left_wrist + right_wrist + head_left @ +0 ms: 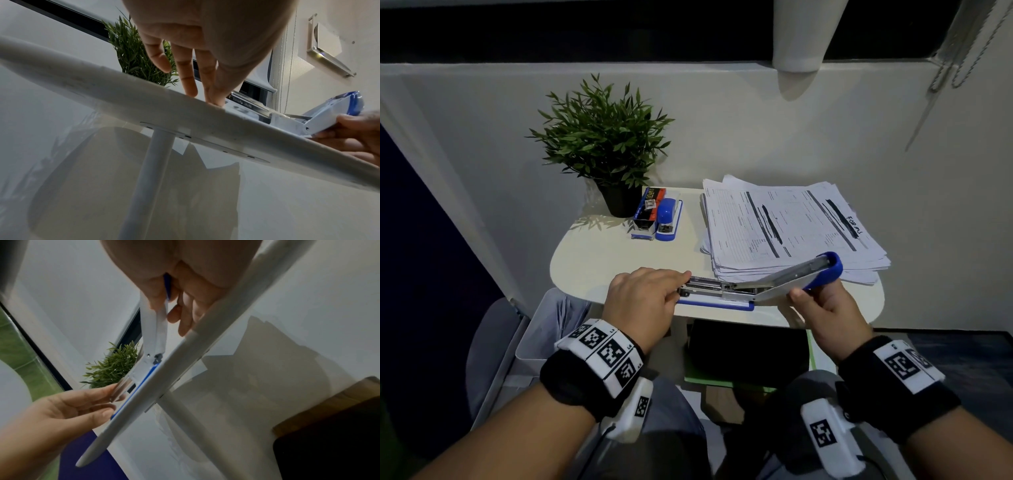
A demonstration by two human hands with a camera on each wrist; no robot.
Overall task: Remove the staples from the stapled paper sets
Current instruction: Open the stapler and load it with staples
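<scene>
A blue and white stapler (pixel 726 291) lies at the near edge of the small white table (pixel 599 260), swung wide open. My right hand (pixel 825 308) grips its raised blue top cover (pixel 815 272) between thumb and fingers; the right wrist view shows that same cover (pixel 154 331) in the right hand (pixel 174 280). My left hand (pixel 643 298) rests straight fingers on the front end of the metal staple channel, holding the base down. A stack of printed paper sets (pixel 784 229) sits behind the stapler on the right.
At the back left stand a potted green plant (pixel 602 144), a staple box (pixel 649 212) and a second blue stapler (pixel 666 219). A white bin (pixel 541 335) stands left of my knees. A black object (pixel 746 349) lies under the table.
</scene>
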